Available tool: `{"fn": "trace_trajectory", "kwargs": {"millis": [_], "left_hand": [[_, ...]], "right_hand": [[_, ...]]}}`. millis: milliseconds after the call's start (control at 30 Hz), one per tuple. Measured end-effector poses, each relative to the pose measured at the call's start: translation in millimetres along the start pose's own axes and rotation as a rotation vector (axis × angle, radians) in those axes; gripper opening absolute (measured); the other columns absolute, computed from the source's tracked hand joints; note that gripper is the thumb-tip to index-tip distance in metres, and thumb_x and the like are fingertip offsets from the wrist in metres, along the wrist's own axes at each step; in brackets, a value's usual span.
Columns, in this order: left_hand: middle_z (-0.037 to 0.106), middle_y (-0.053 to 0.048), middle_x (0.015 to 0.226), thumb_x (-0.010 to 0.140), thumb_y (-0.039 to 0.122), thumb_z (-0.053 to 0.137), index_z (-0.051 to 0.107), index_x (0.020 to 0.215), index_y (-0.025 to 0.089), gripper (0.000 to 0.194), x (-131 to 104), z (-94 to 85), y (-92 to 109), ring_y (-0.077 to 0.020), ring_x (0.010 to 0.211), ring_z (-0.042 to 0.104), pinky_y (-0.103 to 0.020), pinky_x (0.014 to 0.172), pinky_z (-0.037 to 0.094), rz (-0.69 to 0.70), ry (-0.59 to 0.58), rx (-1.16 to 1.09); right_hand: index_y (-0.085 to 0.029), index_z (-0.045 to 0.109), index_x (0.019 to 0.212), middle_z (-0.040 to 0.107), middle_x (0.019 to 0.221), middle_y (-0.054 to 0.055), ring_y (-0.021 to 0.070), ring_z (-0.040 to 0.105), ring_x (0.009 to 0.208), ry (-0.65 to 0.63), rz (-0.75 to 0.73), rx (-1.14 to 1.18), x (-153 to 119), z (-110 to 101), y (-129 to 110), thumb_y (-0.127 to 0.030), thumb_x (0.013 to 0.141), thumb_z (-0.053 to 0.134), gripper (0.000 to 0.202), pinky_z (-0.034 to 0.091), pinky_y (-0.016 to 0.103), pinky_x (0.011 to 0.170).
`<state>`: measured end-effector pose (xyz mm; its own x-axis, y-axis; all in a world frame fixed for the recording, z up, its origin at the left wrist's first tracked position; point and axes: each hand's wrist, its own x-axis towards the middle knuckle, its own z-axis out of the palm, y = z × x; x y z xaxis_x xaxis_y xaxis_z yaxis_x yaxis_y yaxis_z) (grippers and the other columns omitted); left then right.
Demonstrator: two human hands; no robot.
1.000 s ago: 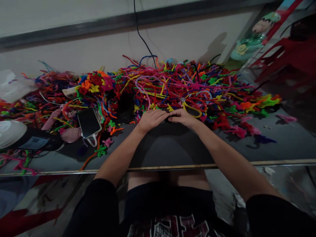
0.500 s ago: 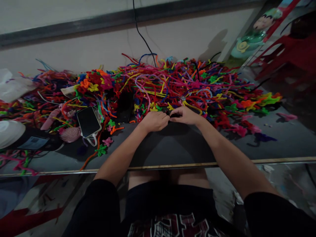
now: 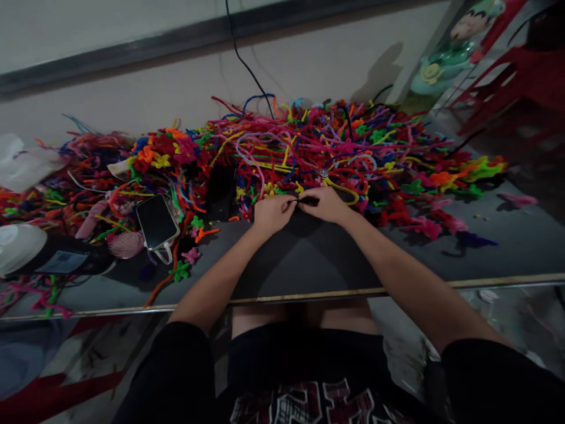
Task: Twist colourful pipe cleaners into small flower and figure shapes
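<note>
- Left hand point(image 3: 271, 213) and right hand point(image 3: 324, 204) close together at the near edge of the pile point(image 3: 309, 153), fingertips almost meeting.
- Both pinched shut on a short dark stem point(image 3: 304, 201), stretched between the thumbs just above the table point(image 3: 309, 265).
- Stem small and dim; colour and exact shape hard to tell.
- Judged: a twist or bend in progress at the stem's middle.
- To do it well: keep both pinches tight and near the bend point, so the wire core does not slip or spring back.
- Turn with the fingertips only, forearms resting steady over the table.
- Keep the stem clear of the pile, just beyond the knuckles, lest loose fuzzy ends snag.
- Work over the bare dark patch of table in front, where a dropped piece would show.
- Phone point(image 3: 156, 221) lying face up to the left, near a pink brush point(image 3: 126, 243); both well apart from the hands.
- Small finished flowers point(image 3: 188, 263) scattered by the phone.
- White cap point(image 3: 17, 247) at far left; black cable point(image 3: 247, 65) running down the wall into the pile.
</note>
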<state>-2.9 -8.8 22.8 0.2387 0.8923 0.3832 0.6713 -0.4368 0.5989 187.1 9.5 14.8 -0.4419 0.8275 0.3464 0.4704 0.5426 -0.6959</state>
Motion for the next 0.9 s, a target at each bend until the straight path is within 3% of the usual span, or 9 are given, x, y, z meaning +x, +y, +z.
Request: {"fn": "trace_trajectory", "kwargs": {"millis": [233, 300, 400, 467, 567, 667, 767, 900], "left_hand": [[0.056, 0.002, 0.052, 0.074, 0.042, 0.066, 0.071, 0.075, 0.014, 0.028, 9.3, 12.2, -26.2, -0.0069, 0.045, 0.041, -0.021, 0.047, 0.033, -0.235, -0.055, -0.587], [0.06, 0.001, 0.056, 0.073, 0.042, 0.068, 0.072, 0.082, 0.014, 0.029, 8.5, 14.0, -24.7, -0.0073, 0.046, 0.045, -0.021, 0.048, 0.037, -0.246, -0.039, -0.611], [0.071, -0.004, 0.083, 0.073, 0.039, 0.07, 0.072, 0.097, 0.018, 0.032, 5.2, 14.8, -18.1, -0.0106, 0.062, 0.059, -0.023, 0.057, 0.047, -0.172, -0.011, -0.547], [0.071, -0.005, 0.091, 0.074, 0.037, 0.07, 0.072, 0.096, 0.019, 0.028, 3.8, 15.4, -16.2, -0.0128, 0.071, 0.062, -0.023, 0.059, 0.049, -0.155, 0.027, -0.504], [0.071, -0.003, 0.078, 0.075, 0.036, 0.068, 0.072, 0.087, 0.017, 0.022, 4.6, 17.1, -19.5, -0.0141, 0.067, 0.064, -0.023, 0.053, 0.049, -0.231, 0.119, -0.508], [0.065, 0.0, 0.064, 0.077, 0.034, 0.065, 0.067, 0.084, 0.016, 0.019, 7.1, 18.3, -23.7, -0.0133, 0.058, 0.063, -0.021, 0.046, 0.046, -0.29, 0.116, -0.567], [0.057, 0.003, 0.053, 0.08, 0.031, 0.061, 0.06, 0.076, 0.017, 0.015, 9.5, 18.9, -22.7, -0.0095, 0.046, 0.056, -0.018, 0.041, 0.04, -0.329, 0.067, -0.617], [0.05, 0.006, 0.047, 0.08, 0.024, 0.058, 0.053, 0.071, 0.017, 0.012, 11.1, 18.7, -17.9, -0.0071, 0.04, 0.047, -0.018, 0.039, 0.036, -0.42, 0.039, -0.654]], "right_hand": [[-0.016, 0.07, 0.085, 0.069, 0.076, 0.004, 0.0169, 0.062, 0.07, 0.038, 0.087, 0.174, 3.4, 7.7, 0.6, -0.041, 0.078, 0.063, 0.027, 0.047, 0.03, 0.065], [-0.016, 0.07, 0.087, 0.07, 0.078, 0.005, 0.0176, 0.062, 0.071, 0.054, 0.12, 0.196, 3.6, 9.1, 0.8, -0.042, 0.078, 0.062, 0.028, 0.048, 0.031, 0.066], [-0.016, 0.07, 0.091, 0.07, 0.082, 0.006, 0.0188, 0.064, 0.075, 0.079, 0.157, 0.214, 3.1, 12.5, 0.1, -0.042, 0.081, 0.059, 0.029, 0.049, 0.033, 0.07], [-0.017, 0.067, 0.096, 0.07, 0.088, 0.007, 0.02, 0.064, 0.08, 0.091, 0.136, 0.177, 2.3, 15.4, -0.3, -0.04, 0.082, 0.058, 0.028, 0.05, 0.035, 0.075], [-0.019, 0.058, 0.113, 0.068, 0.099, 0.008, 0.0201, 0.064, 0.087, 0.1, 0.053, 0.118, 1.0, 17.5, 0.0, -0.034, 0.084, 0.056, 0.032, 0.05, 0.037, 0.081], [-0.019, 0.052, 0.122, 0.069, 0.096, 0.007, 0.0196, 0.065, 0.085, 0.08, 0.048, 0.007, 0.1, 12.3, -0.5, -0.028, 0.09, 0.046, 0.033, 0.05, 0.037, 0.079], [-0.022, 0.058, 0.119, 0.071, 0.099, 0.007, 0.023, 0.065, 0.092, 0.074, 0.058, -0.25, -0.2, 1.2, -2.0, -0.024, 0.092, 0.042, 0.031, 0.049, 0.039, 0.08], [-0.021, 0.065, 0.109, 0.07, 0.108, 0.008, 0.0241, 0.064, 0.099, 0.047, -0.053, -0.456, -0.1, -10.4, -1.7, -0.024, 0.092, 0.044, 0.028, 0.048, 0.039, 0.084]]}}
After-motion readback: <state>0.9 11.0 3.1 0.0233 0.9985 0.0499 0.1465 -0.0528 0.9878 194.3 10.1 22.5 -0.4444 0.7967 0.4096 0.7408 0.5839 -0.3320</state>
